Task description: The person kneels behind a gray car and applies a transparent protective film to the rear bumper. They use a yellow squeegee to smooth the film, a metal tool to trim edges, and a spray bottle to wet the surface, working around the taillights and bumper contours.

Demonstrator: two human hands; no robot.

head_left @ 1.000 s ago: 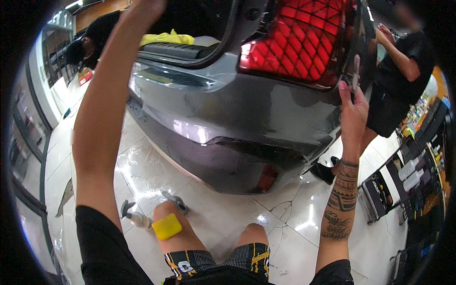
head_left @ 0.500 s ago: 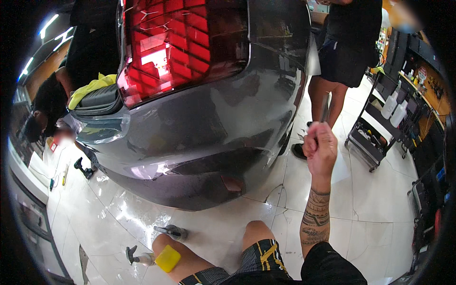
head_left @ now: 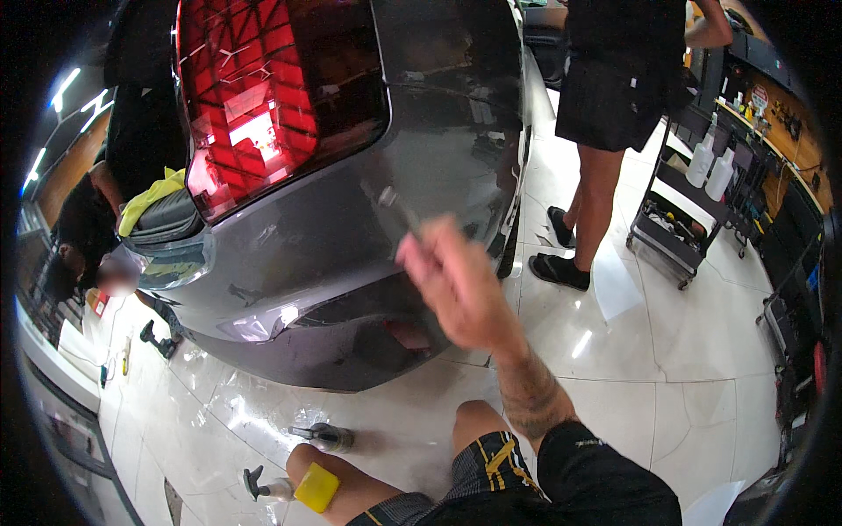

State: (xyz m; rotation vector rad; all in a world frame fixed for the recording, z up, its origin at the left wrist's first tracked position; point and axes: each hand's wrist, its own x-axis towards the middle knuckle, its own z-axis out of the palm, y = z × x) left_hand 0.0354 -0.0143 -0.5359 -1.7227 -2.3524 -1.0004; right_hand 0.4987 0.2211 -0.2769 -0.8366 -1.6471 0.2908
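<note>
My right hand (head_left: 465, 285) reaches up over the rear corner of a grey car (head_left: 289, 250), blurred by motion. Its fingers are closed round a slim grey tool (head_left: 399, 207) with a pale tip; the blur hides its exact kind. The tip points up and left, in front of the glossy bodywork right of the red tail light (head_left: 250, 131); whether it touches the paint I cannot tell. On my left thigh lies a flat yellow pad (head_left: 317, 487). My left hand is out of view.
Two spray bottles, one dark (head_left: 329, 437) and one pale (head_left: 279, 489), are by my left leg. Another person (head_left: 605, 175) stands right of the car, near a black trolley (head_left: 693, 193) with white bottles. A second person bends at far left, near a yellow cloth (head_left: 153, 197).
My right hand has swung left with the slim tool, from beside the car to in front of its rear corner. My view has shifted; the standing person's feet now show more.
</note>
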